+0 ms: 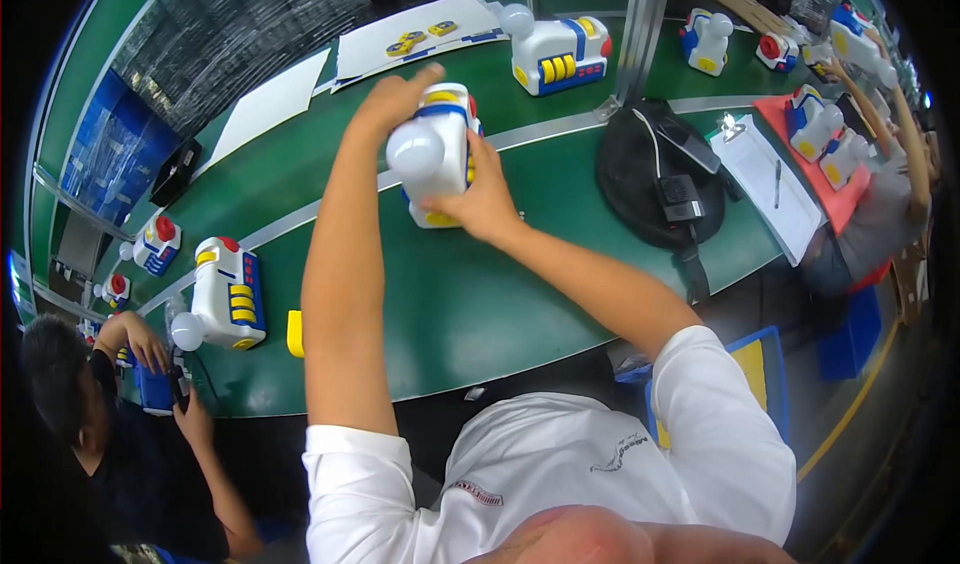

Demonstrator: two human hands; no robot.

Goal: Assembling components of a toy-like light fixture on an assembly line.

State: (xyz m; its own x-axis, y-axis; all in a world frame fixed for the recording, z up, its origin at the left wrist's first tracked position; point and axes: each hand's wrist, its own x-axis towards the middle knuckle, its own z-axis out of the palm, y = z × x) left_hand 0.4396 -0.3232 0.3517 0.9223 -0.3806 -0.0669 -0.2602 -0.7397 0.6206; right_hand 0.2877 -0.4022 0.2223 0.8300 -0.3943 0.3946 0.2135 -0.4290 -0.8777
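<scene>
Between both sets of fingers, a white toy train [437, 149] is being clamped above the green tabletop [470, 294]: left hand [392, 99] is gripping its top, right hand [482, 199] is cupping its side. Beyond the fingers, a second toy train [560, 54] is standing.

A toy assembly line in a factory: identical white plastic toys [228, 296] sit spaced along the long green worktop [480, 304], with seated co-workers [90, 404] at both ends.
</scene>
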